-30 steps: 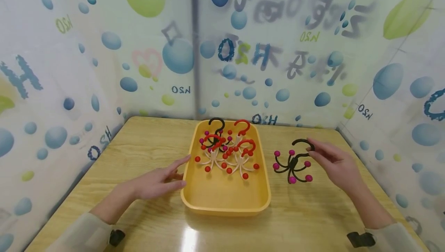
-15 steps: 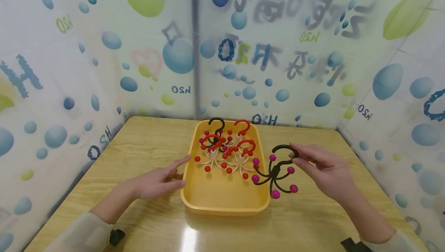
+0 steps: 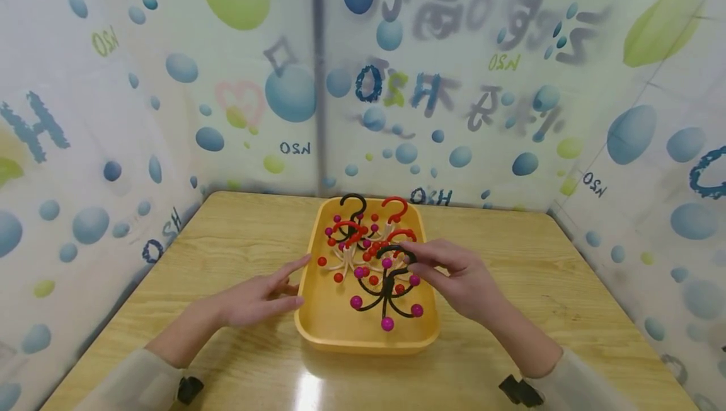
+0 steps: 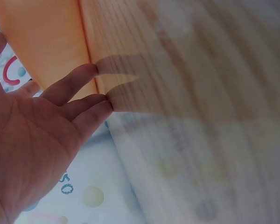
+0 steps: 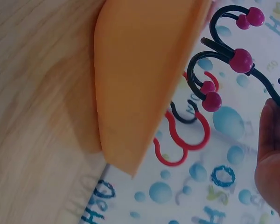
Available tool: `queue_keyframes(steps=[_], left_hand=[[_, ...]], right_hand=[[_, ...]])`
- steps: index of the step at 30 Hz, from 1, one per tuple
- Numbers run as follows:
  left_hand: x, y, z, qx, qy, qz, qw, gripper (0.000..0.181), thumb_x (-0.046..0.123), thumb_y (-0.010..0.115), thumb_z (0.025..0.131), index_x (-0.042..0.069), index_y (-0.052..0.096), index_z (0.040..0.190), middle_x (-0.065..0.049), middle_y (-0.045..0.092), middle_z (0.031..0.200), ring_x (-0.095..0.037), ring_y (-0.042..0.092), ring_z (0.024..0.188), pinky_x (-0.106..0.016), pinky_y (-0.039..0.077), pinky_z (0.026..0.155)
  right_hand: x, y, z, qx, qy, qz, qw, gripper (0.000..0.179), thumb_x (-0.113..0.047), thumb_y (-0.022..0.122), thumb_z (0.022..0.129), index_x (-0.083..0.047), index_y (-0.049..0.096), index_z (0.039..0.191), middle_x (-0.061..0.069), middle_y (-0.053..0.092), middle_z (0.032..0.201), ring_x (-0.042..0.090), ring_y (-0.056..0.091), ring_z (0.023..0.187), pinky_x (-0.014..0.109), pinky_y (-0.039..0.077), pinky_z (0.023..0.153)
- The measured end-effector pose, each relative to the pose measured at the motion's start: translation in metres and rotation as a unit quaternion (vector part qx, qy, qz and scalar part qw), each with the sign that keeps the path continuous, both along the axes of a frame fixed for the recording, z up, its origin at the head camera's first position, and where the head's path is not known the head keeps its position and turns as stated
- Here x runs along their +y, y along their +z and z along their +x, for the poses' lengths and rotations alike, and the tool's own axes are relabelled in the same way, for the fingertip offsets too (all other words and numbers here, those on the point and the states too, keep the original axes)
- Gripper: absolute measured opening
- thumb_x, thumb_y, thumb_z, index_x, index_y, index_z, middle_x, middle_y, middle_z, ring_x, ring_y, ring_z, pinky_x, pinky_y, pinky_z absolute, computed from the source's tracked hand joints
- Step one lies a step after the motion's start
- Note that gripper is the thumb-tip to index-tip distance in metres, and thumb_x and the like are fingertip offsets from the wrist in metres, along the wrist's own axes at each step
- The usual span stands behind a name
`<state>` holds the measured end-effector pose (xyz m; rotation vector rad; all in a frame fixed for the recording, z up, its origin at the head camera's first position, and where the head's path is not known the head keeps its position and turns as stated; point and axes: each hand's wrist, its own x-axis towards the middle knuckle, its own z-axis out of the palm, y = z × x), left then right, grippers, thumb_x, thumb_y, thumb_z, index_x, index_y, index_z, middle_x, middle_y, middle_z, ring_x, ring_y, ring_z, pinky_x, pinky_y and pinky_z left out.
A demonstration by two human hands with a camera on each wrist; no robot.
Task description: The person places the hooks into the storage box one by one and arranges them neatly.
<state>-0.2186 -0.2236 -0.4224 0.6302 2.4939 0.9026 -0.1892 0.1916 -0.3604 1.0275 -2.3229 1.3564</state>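
Note:
My right hand (image 3: 462,282) pinches the curved top of a black multi-arm hanger hook (image 3: 388,286) with magenta ball tips. It hangs over the front right part of a yellow tray (image 3: 334,323). In the right wrist view the black hanger (image 5: 241,60) shows above the tray's rim, its arms spread. My left hand (image 3: 249,302) has its fingers extended against the tray's left side; the left wrist view shows these fingertips (image 4: 91,70) at the tray wall (image 4: 46,37). Behind the held hanger, partly hidden, stand white hangers (image 3: 347,258) with red hooks and red balls.
Another black hanger (image 3: 353,200) with magenta balls stands in the tray's back left corner, beside a red-hooked one (image 3: 395,206). The tray rests on a wooden table (image 3: 244,234). Patterned curtains (image 3: 255,165) enclose the table at the back and sides.
My right hand has carried the black hanger leftward from the table's right side to over the tray, passing its right rim. My left hand and the tray have stayed put.

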Motion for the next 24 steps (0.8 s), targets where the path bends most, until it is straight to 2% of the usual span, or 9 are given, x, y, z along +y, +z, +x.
queue_keyframes(steps=[4,8,15,17,22,24], left_hand=[[0.0,0.0,0.0,-0.002,0.002,0.001,1.0,0.084,0.058,0.058,0.11,0.042,0.01,0.177,-0.016,0.062,0.159,-0.046,0.059,0.147,-0.074,0.037,0.124],[0.0,0.0,0.001,0.002,0.0,0.001,1.0,0.083,0.057,0.057,0.111,0.041,0.01,0.177,-0.017,0.062,0.159,-0.047,0.06,0.146,-0.074,0.038,0.124],[0.001,0.001,0.002,-0.002,0.003,0.003,1.0,0.083,0.056,0.058,0.111,0.041,0.011,0.177,-0.016,0.063,0.158,-0.048,0.059,0.147,-0.075,0.037,0.124],[0.001,0.001,0.002,-0.002,0.003,0.002,1.0,0.083,0.056,0.058,0.111,0.041,0.011,0.177,-0.017,0.063,0.158,-0.048,0.058,0.147,-0.075,0.037,0.124],[0.002,0.001,0.003,0.001,0.004,0.0,1.0,0.083,0.058,0.058,0.11,0.041,0.011,0.177,-0.018,0.063,0.158,-0.048,0.059,0.147,-0.075,0.036,0.124],[0.002,0.001,0.002,0.001,0.006,-0.002,1.0,0.083,0.058,0.057,0.11,0.042,0.011,0.177,-0.018,0.063,0.158,-0.048,0.059,0.146,-0.075,0.036,0.124]], right_hand=[[-0.015,-0.009,-0.007,-0.009,0.043,-0.007,0.999,0.039,0.002,0.073,0.102,-0.008,0.077,0.139,0.008,0.083,0.116,0.016,0.076,0.098,0.026,0.067,0.08],[-0.028,-0.015,-0.012,-0.025,0.045,0.005,0.9987,0.036,-0.003,0.076,0.102,-0.009,0.078,0.138,0.005,0.084,0.118,0.018,0.075,0.096,0.026,0.066,0.079],[-0.042,-0.02,-0.016,-0.101,0.028,0.033,0.9939,0.036,-0.008,0.076,0.103,-0.017,0.079,0.138,0.012,0.083,0.122,0.031,0.07,0.08,0.024,0.06,0.066],[-0.043,-0.022,-0.017,-0.111,0.026,0.04,0.9927,0.036,-0.008,0.075,0.103,-0.017,0.079,0.139,0.014,0.083,0.122,0.03,0.069,0.079,0.023,0.059,0.066],[-0.044,-0.026,-0.02,-0.124,0.015,0.057,0.9905,0.038,-0.008,0.075,0.104,-0.019,0.078,0.139,0.013,0.083,0.122,0.017,0.068,0.078,0.022,0.058,0.067],[-0.044,-0.027,-0.021,-0.13,0.011,0.063,0.9894,0.038,-0.008,0.075,0.104,-0.021,0.078,0.139,0.013,0.083,0.123,0.02,0.071,0.081,0.022,0.06,0.068]])
